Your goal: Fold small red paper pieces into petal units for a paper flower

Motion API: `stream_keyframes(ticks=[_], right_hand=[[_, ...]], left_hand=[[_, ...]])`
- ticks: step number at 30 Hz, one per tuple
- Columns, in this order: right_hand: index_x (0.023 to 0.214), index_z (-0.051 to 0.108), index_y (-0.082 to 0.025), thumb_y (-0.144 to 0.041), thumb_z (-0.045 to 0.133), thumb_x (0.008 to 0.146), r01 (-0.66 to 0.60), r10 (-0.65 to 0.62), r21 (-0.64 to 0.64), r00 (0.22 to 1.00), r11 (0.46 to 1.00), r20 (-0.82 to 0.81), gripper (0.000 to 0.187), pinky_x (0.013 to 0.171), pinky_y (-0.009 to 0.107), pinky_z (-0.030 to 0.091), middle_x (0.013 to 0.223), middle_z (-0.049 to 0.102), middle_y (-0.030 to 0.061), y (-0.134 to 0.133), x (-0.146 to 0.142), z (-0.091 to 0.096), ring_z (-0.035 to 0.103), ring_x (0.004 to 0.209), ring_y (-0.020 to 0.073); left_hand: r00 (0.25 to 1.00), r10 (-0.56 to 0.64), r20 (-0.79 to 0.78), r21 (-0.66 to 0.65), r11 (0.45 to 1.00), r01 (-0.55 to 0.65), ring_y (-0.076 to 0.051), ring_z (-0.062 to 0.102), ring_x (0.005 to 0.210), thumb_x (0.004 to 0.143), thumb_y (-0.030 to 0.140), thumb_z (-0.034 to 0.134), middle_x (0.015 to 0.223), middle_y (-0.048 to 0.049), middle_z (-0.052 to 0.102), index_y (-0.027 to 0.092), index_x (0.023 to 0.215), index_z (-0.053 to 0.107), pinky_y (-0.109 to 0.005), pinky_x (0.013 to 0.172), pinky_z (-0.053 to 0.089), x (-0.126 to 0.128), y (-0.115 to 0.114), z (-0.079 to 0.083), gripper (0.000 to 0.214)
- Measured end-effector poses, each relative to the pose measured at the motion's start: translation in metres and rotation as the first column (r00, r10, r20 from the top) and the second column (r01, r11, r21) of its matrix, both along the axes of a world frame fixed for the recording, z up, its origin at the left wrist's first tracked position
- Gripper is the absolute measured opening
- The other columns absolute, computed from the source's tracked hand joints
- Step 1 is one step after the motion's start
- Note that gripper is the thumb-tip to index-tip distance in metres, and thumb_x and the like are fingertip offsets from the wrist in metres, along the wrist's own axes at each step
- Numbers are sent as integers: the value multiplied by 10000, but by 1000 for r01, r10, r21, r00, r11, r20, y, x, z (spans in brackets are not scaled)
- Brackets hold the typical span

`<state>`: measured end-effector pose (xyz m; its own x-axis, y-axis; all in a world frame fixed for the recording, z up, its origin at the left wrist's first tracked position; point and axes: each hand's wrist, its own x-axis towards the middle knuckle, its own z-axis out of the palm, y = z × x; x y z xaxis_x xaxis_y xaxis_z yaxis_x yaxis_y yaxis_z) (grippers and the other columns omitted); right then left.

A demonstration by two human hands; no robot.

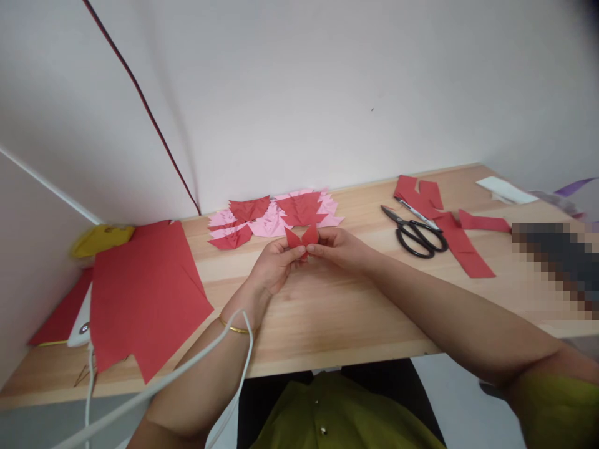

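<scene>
Both my hands pinch one small folded red paper piece (pixel 302 238) over the middle of the table, its two pointed tips facing up and away from me. My left hand (pixel 279 262) grips its lower left side, thumb on the near face. From the right, my right hand (pixel 340 247) holds the other side, its thumb close to the left one. The fingers behind the paper are partly hidden. Just beyond my hands lie several folded pink paper pieces (pixel 267 224) and folded red paper pieces (pixel 299 207), overlapping in a row near the wall.
Black-handled scissors (pixel 414 234) and a pen (pixel 421 215) lie right, by red paper strips (pixel 463 246). Large red sheets (pixel 145 293) and a yellow object (pixel 103 240) are left. A white cable (pixel 163 374) crosses my left forearm. A blurred dark object (pixel 566 262) sits far right.
</scene>
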<state>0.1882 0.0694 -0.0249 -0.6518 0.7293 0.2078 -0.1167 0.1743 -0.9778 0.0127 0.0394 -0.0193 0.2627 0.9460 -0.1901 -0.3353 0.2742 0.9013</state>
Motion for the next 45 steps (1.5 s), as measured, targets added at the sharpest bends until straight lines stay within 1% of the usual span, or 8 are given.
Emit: stream_keyframes(ticks=[11, 16, 22, 25, 30, 35, 41, 45], right_hand=[[876, 651, -146, -404, 619, 837, -127, 120, -97, 990, 987, -78, 263, 731, 267, 486, 847, 668, 49, 2, 6, 4, 598, 768, 123], [898, 651, -152, -441, 552, 872, -100, 91, -178, 994, 979, -60, 307, 730, 254, 491, 811, 675, 42, 2, 6, 1, 617, 753, 115], [875, 640, -160, -428, 534, 881, 45, -44, -17, 998, 999, 40, 287, 723, 243, 470, 835, 658, 28, 0, 2, 4, 587, 752, 109], [906, 629, -166, -411, 563, 865, 52, -51, -17, 998, 999, 30, 257, 735, 260, 468, 860, 666, 35, -1, 1, 5, 598, 803, 131], [891, 631, -167, -421, 606, 828, 64, -63, -38, 997, 997, 37, 262, 777, 302, 482, 880, 688, 53, 0, 1, -1, 628, 853, 169], [822, 655, -157, -412, 598, 830, 97, -93, -32, 990, 995, 107, 262, 767, 295, 485, 843, 682, 54, 0, 2, -3, 619, 802, 156], [767, 650, -156, -398, 599, 831, 48, -44, -116, 998, 992, 35, 255, 745, 287, 483, 796, 671, 44, -3, 1, 4, 608, 758, 141], [786, 640, -158, -435, 604, 820, 115, -108, -139, 993, 984, 56, 281, 777, 324, 489, 804, 683, 55, -1, -1, -1, 624, 780, 161]], left_hand=[[992, -113, 62, 48, 993, 110, -130, 592, 675, 637, 251, 775, 717, -51, 650, 104, 823, 680, -236, 614, 415, 1, -3, 7, 256], [989, -133, 58, 73, 989, 128, -138, 596, 678, 675, 250, 747, 710, -55, 654, 110, 822, 681, -256, 637, 416, -2, -2, 5, 213], [999, 3, -36, 90, 996, 1, -115, 564, 653, 632, 236, 767, 715, -37, 650, 120, 752, 675, -241, 623, 412, -2, 3, -1, 190], [994, 37, -105, 105, 994, -26, -100, 538, 616, 608, 244, 777, 684, -24, 644, 122, 751, 684, -237, 617, 406, 0, 3, 0, 210], [984, 39, -173, 160, 987, -11, -108, 549, 634, 631, 268, 760, 700, -22, 657, 125, 772, 690, -252, 661, 421, 1, 0, 2, 212], [970, -17, -244, 180, 982, 63, -137, 581, 739, 648, 251, 745, 765, -24, 664, 125, 806, 693, -272, 740, 431, 1, 1, -1, 209], [979, -85, -185, 231, 965, 128, -134, 572, 721, 656, 265, 744, 739, -26, 657, 123, 776, 682, -272, 725, 429, 0, 1, 0, 197], [992, -12, -123, 135, 990, 29, -100, 552, 649, 644, 251, 759, 732, -14, 651, 132, 805, 675, -239, 646, 411, 2, 2, -5, 217]])
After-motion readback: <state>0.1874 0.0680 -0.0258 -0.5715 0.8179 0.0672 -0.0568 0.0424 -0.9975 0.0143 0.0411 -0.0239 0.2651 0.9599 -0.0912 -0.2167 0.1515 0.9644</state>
